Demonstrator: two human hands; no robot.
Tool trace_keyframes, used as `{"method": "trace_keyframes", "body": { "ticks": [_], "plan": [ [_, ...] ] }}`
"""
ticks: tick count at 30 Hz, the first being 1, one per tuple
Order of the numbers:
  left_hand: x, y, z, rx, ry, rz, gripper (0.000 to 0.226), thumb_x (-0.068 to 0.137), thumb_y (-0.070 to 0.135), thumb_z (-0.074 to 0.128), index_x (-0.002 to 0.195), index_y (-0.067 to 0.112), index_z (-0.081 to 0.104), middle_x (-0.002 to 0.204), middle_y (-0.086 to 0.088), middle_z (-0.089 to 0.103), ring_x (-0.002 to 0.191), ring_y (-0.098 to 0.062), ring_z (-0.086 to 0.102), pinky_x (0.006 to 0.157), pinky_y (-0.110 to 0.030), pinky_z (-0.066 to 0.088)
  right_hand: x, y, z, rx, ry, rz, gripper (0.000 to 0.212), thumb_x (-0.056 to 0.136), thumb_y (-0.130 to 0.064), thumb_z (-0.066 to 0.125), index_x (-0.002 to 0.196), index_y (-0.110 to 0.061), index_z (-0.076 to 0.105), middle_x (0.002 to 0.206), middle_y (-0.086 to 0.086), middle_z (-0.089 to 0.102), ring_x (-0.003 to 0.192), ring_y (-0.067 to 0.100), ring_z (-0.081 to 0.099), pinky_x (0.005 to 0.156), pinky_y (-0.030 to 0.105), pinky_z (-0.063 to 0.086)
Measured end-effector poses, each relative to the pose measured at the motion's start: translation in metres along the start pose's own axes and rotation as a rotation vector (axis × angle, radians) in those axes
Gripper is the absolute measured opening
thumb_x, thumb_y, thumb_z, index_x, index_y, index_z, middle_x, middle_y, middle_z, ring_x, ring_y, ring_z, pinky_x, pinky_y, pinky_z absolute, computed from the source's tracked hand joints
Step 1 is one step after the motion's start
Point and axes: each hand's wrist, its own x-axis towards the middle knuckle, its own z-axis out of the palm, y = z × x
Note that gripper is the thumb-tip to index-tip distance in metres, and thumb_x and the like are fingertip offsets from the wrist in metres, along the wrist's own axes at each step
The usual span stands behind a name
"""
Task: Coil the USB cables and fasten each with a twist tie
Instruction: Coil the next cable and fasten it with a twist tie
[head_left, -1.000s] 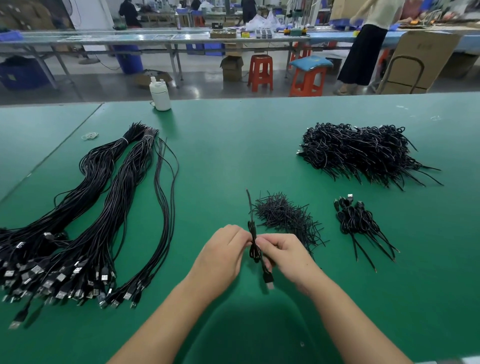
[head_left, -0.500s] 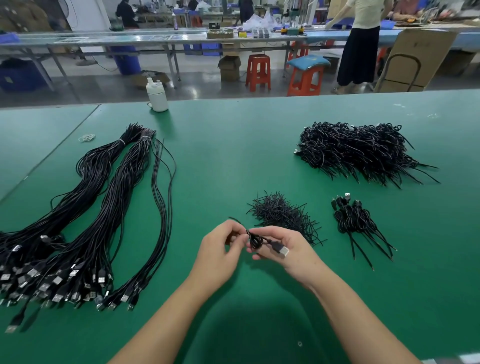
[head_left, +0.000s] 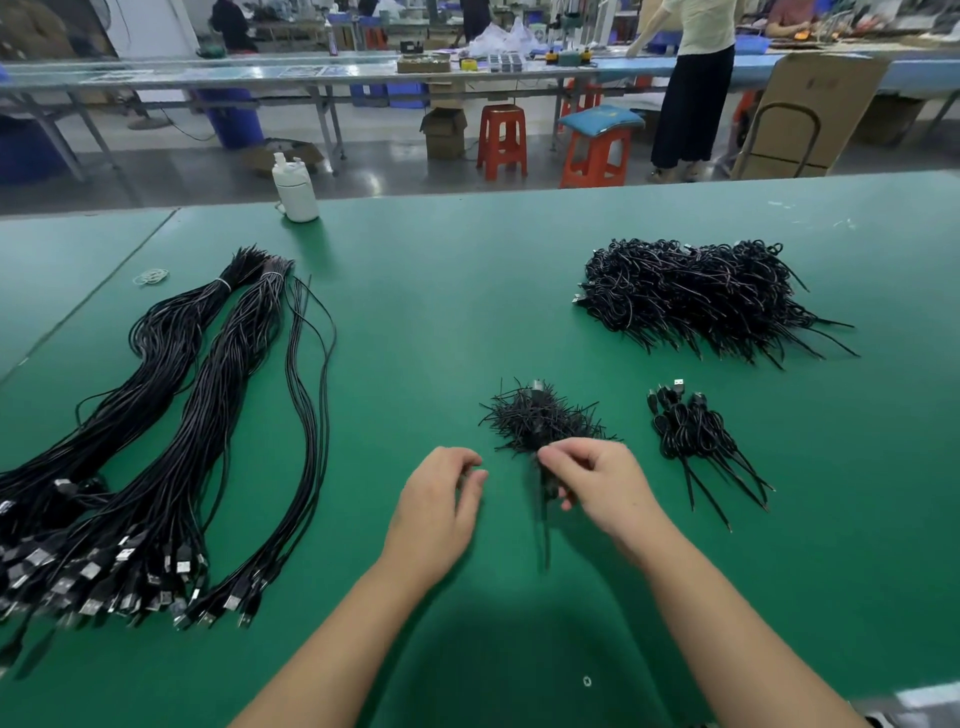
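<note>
My right hand (head_left: 608, 488) grips a small coiled black USB cable (head_left: 545, 535) in its curled lower fingers; the cable's tail hangs down toward me. Its thumb and forefinger are pinched together at the near edge of the pile of black twist ties (head_left: 535, 415). My left hand (head_left: 436, 509) hovers a little to the left, apart from the cable, fingers loosely curled with nothing seen in them. Long uncoiled black USB cables (head_left: 171, 415) lie in bundles on the left. A few tied coils (head_left: 696, 436) lie to the right.
A big heap of tied cable coils (head_left: 696, 296) sits at the back right of the green table (head_left: 415, 322). A white bottle (head_left: 295, 189) stands at the far edge. Some white rubber bands (head_left: 150, 277) lie at the far left. Stools, benches and people are beyond the table.
My left hand has let go of the coil and drawn away to the left. My right hand has carried the coil forward to the edge of the twist tie pile.
</note>
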Motion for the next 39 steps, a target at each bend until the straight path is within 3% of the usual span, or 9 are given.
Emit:
{"method": "trace_keyframes", "body": {
  "ticks": [3, 8, 13, 17, 20, 25, 29, 35, 39],
  "plan": [
    [-0.006, -0.044, 0.0, 0.273, 0.003, -0.118, 0.014, 0.094, 0.014, 0.06, 0.105, 0.009, 0.066, 0.101, -0.003, 0.062, 0.095, -0.023, 0.057, 0.087, -0.038, 0.046, 0.021, 0.012, -0.046, -0.302, 0.156, 0.064, 0.014, 0.093, -0.035, 0.063, 0.09, -0.025, 0.074, 0.069, -0.003, 0.07, 0.052, 0.01, 0.054, 0.049, 0.025, 0.045],
    [-0.006, -0.072, 0.001, 0.466, 0.015, -0.083, 0.018, 0.081, 0.006, 0.068, 0.099, 0.008, 0.069, 0.1, -0.005, 0.062, 0.095, -0.025, 0.058, 0.078, -0.039, 0.047, 0.06, 0.038, -0.134, -0.696, 0.387, 0.226, 0.025, 0.097, -0.029, 0.056, 0.1, -0.012, 0.075, 0.067, -0.005, 0.062, 0.061, 0.014, 0.053, 0.054, 0.024, 0.037],
    [-0.006, -0.077, 0.004, 0.452, 0.031, -0.107, 0.014, 0.08, 0.004, 0.068, 0.094, 0.008, 0.07, 0.098, -0.004, 0.062, 0.092, -0.022, 0.056, 0.079, -0.036, 0.045, 0.081, 0.063, -0.164, -0.836, 0.291, 0.304, 0.038, 0.098, -0.026, 0.056, 0.131, -0.006, 0.059, 0.12, 0.012, 0.068, 0.095, 0.028, 0.06, 0.083, 0.035, 0.05],
    [-0.005, -0.078, 0.005, 0.459, 0.04, -0.095, 0.015, 0.08, 0.005, 0.067, 0.094, 0.009, 0.069, 0.098, -0.003, 0.061, 0.091, -0.021, 0.055, 0.079, -0.034, 0.044, 0.082, 0.067, -0.153, -0.954, 0.359, 0.182, 0.044, 0.096, -0.024, 0.058, 0.136, -0.006, 0.054, 0.133, 0.017, 0.056, 0.103, 0.031, 0.058, 0.086, 0.042, 0.05],
    [-0.005, -0.079, 0.006, 0.46, 0.044, -0.102, 0.014, 0.08, 0.005, 0.067, 0.093, 0.008, 0.07, 0.098, -0.003, 0.062, 0.091, -0.021, 0.055, 0.079, -0.034, 0.045, 0.074, 0.056, -0.128, -0.943, 0.504, -0.096, 0.033, 0.094, -0.018, 0.059, 0.124, -0.004, 0.061, 0.119, 0.018, 0.062, 0.108, 0.032, 0.055, 0.092, 0.044, 0.047],
    [-0.007, -0.078, 0.005, 0.447, 0.045, -0.129, 0.017, 0.078, 0.004, 0.068, 0.094, 0.008, 0.071, 0.101, -0.004, 0.064, 0.096, -0.023, 0.056, 0.082, -0.036, 0.047, 0.047, 0.027, -0.029, -0.736, 0.162, -0.336, 0.023, 0.098, -0.02, 0.054, 0.115, -0.022, 0.068, 0.109, -0.007, 0.069, 0.087, 0.003, 0.058, 0.079, 0.017, 0.043],
    [-0.011, -0.075, 0.001, 0.438, 0.007, -0.129, 0.021, 0.079, 0.004, 0.067, 0.099, 0.009, 0.072, 0.105, -0.004, 0.064, 0.101, -0.025, 0.057, 0.086, -0.036, 0.046, 0.025, 0.042, 0.052, -0.711, -0.12, -0.365, 0.029, 0.1, -0.03, 0.047, 0.126, -0.026, 0.06, 0.123, -0.009, 0.06, 0.108, 0.009, 0.056, 0.095, 0.031, 0.048],
    [-0.009, -0.083, -0.032, 0.641, -0.001, -0.257, 0.025, 0.081, 0.017, 0.068, 0.105, 0.016, 0.07, 0.111, -0.012, 0.059, 0.102, -0.031, 0.051, 0.083, -0.04, 0.045, 0.013, 0.075, 0.089, -0.773, 0.009, -0.412, 0.028, 0.1, -0.027, 0.048, 0.124, -0.02, 0.06, 0.119, -0.008, 0.053, 0.108, 0.015, 0.045, 0.096, 0.027, 0.04],
    [0.002, -0.106, -0.079, 0.864, -0.226, -0.563, 0.03, 0.093, 0.04, 0.054, 0.115, 0.019, 0.051, 0.108, -0.005, 0.057, 0.099, -0.025, 0.055, 0.078, -0.036, 0.043, 0.012, 0.079, 0.09, -0.787, 0.043, -0.435, 0.026, 0.099, -0.023, 0.048, 0.12, -0.019, 0.062, 0.117, -0.009, 0.056, 0.105, 0.014, 0.047, 0.095, 0.026, 0.042]
  ]
}}
